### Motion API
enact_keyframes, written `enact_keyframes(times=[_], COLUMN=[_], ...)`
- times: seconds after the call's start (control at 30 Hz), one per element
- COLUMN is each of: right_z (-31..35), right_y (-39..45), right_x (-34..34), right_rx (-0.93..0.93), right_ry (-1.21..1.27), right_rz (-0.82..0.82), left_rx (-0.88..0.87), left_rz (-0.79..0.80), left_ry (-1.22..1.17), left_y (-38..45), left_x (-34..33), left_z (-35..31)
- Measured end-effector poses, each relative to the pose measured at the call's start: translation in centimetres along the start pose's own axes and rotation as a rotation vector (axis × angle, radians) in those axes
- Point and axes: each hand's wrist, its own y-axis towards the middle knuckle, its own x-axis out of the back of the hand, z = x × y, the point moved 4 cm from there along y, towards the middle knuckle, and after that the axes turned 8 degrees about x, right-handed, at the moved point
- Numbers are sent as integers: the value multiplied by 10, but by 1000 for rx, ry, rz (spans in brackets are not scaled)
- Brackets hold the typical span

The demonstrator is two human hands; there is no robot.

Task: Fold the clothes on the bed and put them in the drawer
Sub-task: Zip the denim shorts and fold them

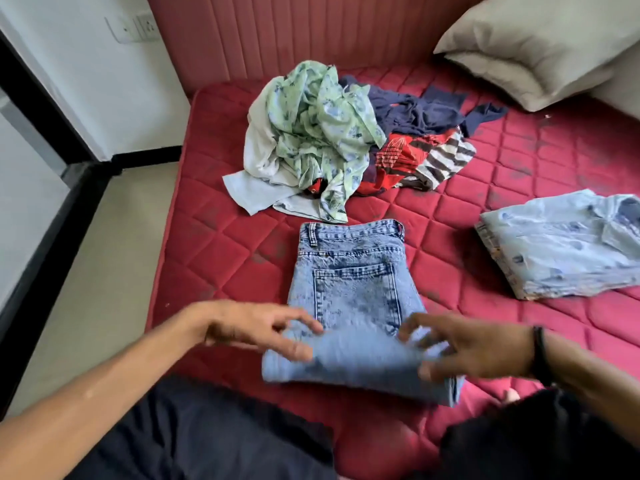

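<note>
In the head view, the jeans (353, 299) lie folded at lower centre on the bed (214, 258), waistband away from the person, flat for another fold. The left hand (249, 329) and right hand (474, 353) hover with spread fingers over the near edge, gripping nothing. A folded shirt (561, 244) sits at right, likely kept clear of the unfolded pile (332, 140) at upper centre.

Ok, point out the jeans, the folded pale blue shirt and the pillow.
jeans (353, 289): head view, on the back pocket.
folded pale blue shirt (554, 251): head view, middle of its top face.
pillow (533, 43): head view, middle of its upper face.

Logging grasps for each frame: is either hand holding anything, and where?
Both hands lie on the jeans at the folded near end; blur hides any real grip.
</note>
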Motion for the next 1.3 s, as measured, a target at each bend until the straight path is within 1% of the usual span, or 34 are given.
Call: enact_keyframes(times=[0.03, 0.07, 0.1, 0.17, 0.2, 0.3, 0.33, 0.37, 0.4, 0.47, 0.53, 0.57, 0.6, 0.63, 0.73, 0.8, 0.9, 0.97, 1.07, 1.17, 1.2, 1.23, 1.3], right_z=[4, 7, 11, 18, 20, 26, 30, 34, 36, 37, 40, 43, 47, 53, 52, 35, -6, -34, -66, -74, -72, -71, -57], right_y=[-7, -10, -14, -9, -6, 2, 0, -2, -5, -10, -11, -8, -1, 8, 53, 93, 143, 168, 194, 208, 206, 205, 194], right_x=[-26, -48, -66, -83, -88, -91, -87, -76, -64, -28, 10, 25, 40, 51, 81, 99, 105, 94, 86, 90, 93, 95, 96], right_rx=[-19, -35, -44, -67, -85, -115, -104, -66, -15, 91, 175, 204, 217, 220, 148, 51, -186, -301, -358, -372, -382, -398, -421], right_ry=[0, -53, -145, -240, -258, -270, -269, -276, -273, -222, -127, -106, -118, -141, -150, -191, -276, -264, -278, -364, -355, -332, -338], right_rz=[58, 81, 58, -83, -132, -184, -214, -282, -376, -615, -816, -886, -946, -1002, -1140, -1173, -1126, -1074, -1080, -1026, -1012, -1008, -1033], left_rx=[4, 3, -7, -43, -79, -139, -156, -181, -209, -287, -336, -359, -370, -374, -334, -284, -164, -82, -11, 54, 102, 159, 310], left_rz=[-36, -93, -159, -267, -288, -296, -325, -372, -427, -576, -721, -763, -828, -918, -1159, -1257, -1281, -1304, -1433, -1564, -1550, -1476, -1189], left_ry=[42, 29, 14, 45, 99, 234, 248, 248, 211, 29, -277, -429, -516, -533, -451, -430, -400, -350, -232, -152, -168, -211, -227], left_y=[-2, -2, -5, -6, -8, -10, -11, -16, -21, -29, -29, -25, -16, -6, 32, 62, 114, 146, 162, 159, 152, 147, 138], left_x=[-15, -28, -44, -62, -70, -73, -67, -56, -43, -10, 23, 36, 51, 63, 93, 108, 117, 113, 105, 104, 103, 101, 95], left_z=[5, 10, 12, 15, 13, 8, 6, 0, -6, -15, -20, -24, -28, -33, -48, -49, -33, -19, -13, -12, -13, -11, -10])
